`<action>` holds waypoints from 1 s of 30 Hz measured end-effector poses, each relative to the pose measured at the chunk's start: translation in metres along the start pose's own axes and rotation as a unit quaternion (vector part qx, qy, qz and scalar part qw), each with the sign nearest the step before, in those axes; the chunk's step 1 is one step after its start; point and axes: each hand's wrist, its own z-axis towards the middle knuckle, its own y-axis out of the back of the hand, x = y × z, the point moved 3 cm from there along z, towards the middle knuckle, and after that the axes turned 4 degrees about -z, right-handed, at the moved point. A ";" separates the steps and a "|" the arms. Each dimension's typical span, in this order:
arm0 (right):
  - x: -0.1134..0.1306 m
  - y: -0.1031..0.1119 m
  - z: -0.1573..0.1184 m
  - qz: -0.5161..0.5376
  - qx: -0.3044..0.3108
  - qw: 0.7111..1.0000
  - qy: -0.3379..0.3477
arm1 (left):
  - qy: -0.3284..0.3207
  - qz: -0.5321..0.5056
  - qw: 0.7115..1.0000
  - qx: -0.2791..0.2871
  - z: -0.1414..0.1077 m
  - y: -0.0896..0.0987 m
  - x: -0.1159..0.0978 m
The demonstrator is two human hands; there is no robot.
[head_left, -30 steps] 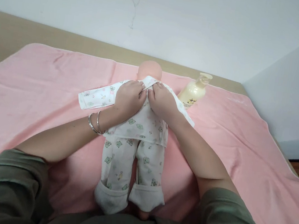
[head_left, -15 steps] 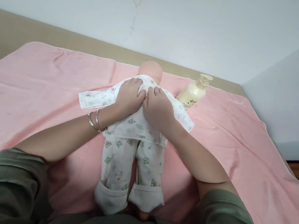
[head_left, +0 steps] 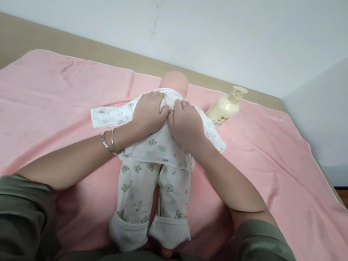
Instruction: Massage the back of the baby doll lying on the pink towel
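Pink cloth [head_left: 273, 161], doll [head_left: 174, 82] at far edge | left hand [head_left: 150, 114], right hand [head_left: 185, 121] — fingers bunching shirt [head_left: 162, 146]

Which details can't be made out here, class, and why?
All in the head view:
Face of the doll: turned out of sight.
Patterned shirt beneath the left hand and right hand: covered.
Pump bottle: small print too small; base hidden behind the shirt's sleeve.
Person's green sleeves: cut off by picture edges.

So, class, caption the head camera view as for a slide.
Two bare hands on the printed top of a doll, pump bottle nearby on pink cloth.
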 end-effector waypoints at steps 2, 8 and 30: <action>0.007 0.001 -0.006 -0.007 -0.030 0.999 0.025 | -0.014 0.020 1.000 -0.001 0.002 -0.001 0.001; -0.015 -0.002 0.010 0.098 -0.007 0.995 -0.015 | -0.068 0.020 0.997 -0.021 0.000 -0.006 0.000; -0.017 0.000 0.016 0.126 0.024 0.991 -0.039 | -0.035 -0.025 0.998 -0.035 0.002 -0.012 0.009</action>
